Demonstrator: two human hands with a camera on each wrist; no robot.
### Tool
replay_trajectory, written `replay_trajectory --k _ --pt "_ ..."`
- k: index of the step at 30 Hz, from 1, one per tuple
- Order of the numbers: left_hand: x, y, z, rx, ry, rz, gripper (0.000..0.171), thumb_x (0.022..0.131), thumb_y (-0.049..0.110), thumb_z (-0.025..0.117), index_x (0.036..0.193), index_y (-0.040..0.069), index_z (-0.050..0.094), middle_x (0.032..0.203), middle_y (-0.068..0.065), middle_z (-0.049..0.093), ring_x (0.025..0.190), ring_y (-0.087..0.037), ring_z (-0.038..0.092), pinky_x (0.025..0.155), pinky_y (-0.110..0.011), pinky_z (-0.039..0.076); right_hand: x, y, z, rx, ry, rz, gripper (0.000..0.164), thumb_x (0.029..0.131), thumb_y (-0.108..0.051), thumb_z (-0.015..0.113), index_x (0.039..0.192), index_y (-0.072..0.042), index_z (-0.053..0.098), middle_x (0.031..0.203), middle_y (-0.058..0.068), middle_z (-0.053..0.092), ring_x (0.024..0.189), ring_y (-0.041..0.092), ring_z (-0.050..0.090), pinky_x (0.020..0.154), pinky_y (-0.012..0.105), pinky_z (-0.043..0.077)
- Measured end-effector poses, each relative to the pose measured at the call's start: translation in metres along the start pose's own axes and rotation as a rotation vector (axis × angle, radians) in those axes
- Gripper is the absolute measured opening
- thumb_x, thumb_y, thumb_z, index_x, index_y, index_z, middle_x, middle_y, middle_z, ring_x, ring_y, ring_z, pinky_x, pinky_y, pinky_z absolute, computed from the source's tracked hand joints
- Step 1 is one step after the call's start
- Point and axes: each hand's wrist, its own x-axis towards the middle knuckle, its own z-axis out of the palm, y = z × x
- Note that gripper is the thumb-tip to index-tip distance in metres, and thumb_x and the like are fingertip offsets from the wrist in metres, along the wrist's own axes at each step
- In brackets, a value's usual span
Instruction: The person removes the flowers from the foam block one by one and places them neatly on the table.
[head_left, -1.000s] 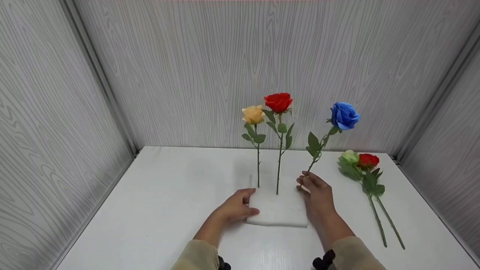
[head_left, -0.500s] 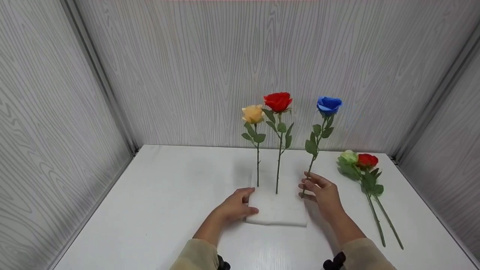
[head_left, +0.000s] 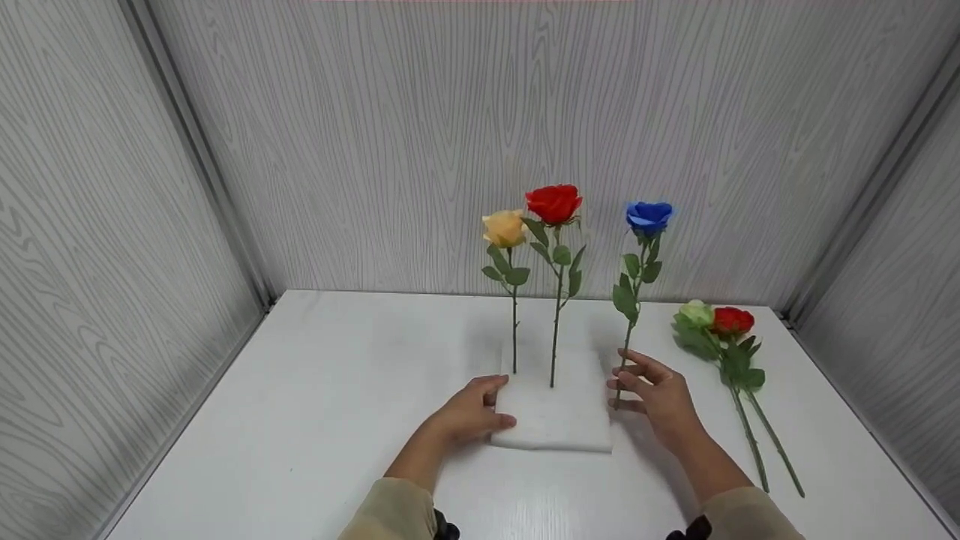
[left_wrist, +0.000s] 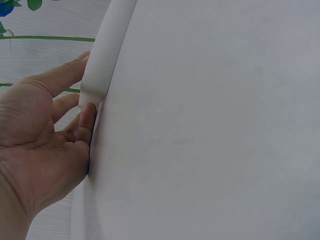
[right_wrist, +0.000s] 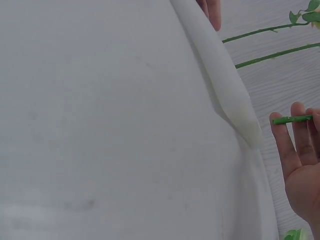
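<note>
My left hand point(head_left: 469, 412) holds the left side of a white foam block point(head_left: 555, 420), thumb over its near left part and forefinger at the far left. In the left wrist view that hand point(left_wrist: 45, 120) lies against the block's edge point(left_wrist: 102, 60). Thumb and fingers of my right hand point(head_left: 660, 401) pinch the lower stem of a blue rose point(head_left: 649, 217), which leans slightly right beside the block's right edge. The stem's cut end point(right_wrist: 285, 120) shows past the fingers in the right wrist view. A yellow rose point(head_left: 504, 229) and a red rose point(head_left: 554, 204) stand upright in the block.
On the white table point(head_left: 337, 375), right of my right hand, lie a pale green rose point(head_left: 697, 313) and a second red rose point(head_left: 733, 321), stems towards me. Grey wood-grain panels point(head_left: 420, 135) enclose the back and both sides.
The blue rose has swung from a rightward tilt to nearly upright. My right hand has moved right and nearer to me with it, off the block's edge. My left hand stays put.
</note>
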Motion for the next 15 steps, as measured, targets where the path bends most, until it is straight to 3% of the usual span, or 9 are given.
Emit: replay_trajectory --k 15 --pt "-0.002 0.001 0.000 -0.037 0.001 -0.012 0.082 0.093 0.013 0.086 0.165 0.010 0.047 0.172 -0.019 0.037 0.152 -0.040 0.046 0.127 -0.056 0.039 -0.011 -0.003 -0.021 -0.060 -0.045 0.006 0.045 0.104 -0.010 0.073 0.148 -0.011 0.063 0.115 0.011 0.068 0.098 0.017 0.077 0.085 0.046 0.068"
